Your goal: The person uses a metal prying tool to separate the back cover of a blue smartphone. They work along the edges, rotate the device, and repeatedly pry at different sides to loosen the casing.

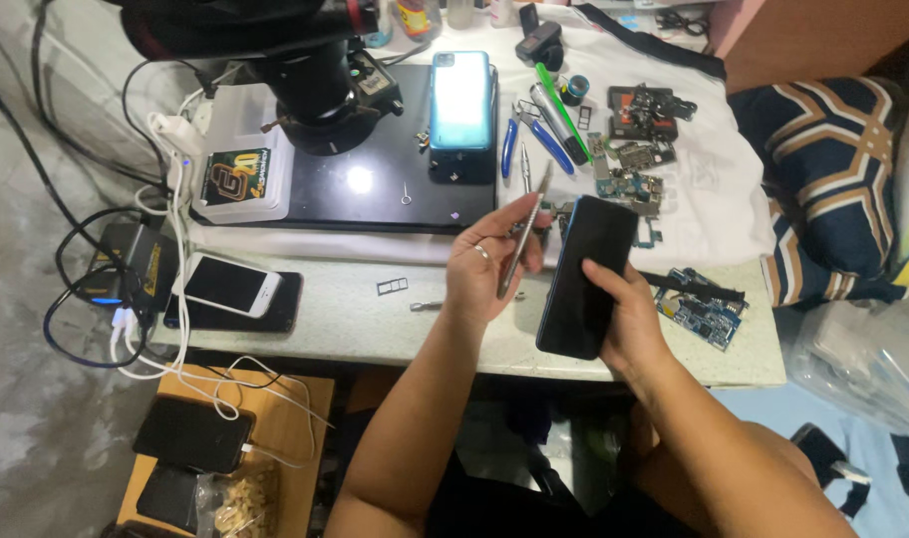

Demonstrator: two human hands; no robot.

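The right hand (629,314) has its fingers wrapped round a dark phone (586,274), long axis running from 1 to 7 o'clock above the desk (375,324). The left hand (489,264) pinches tweezers (522,234), so the phone lies just beside them at 3 o'clock.

left hand (489,267): raised, fingers curled, grip closed | right hand (624,319): thumb forward, grip closed

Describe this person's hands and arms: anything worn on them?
Both forearms are bare, with no sleeves, gloves or watch in view. The left hand wears a thin ring on one finger. The right hand shows no ring or band.
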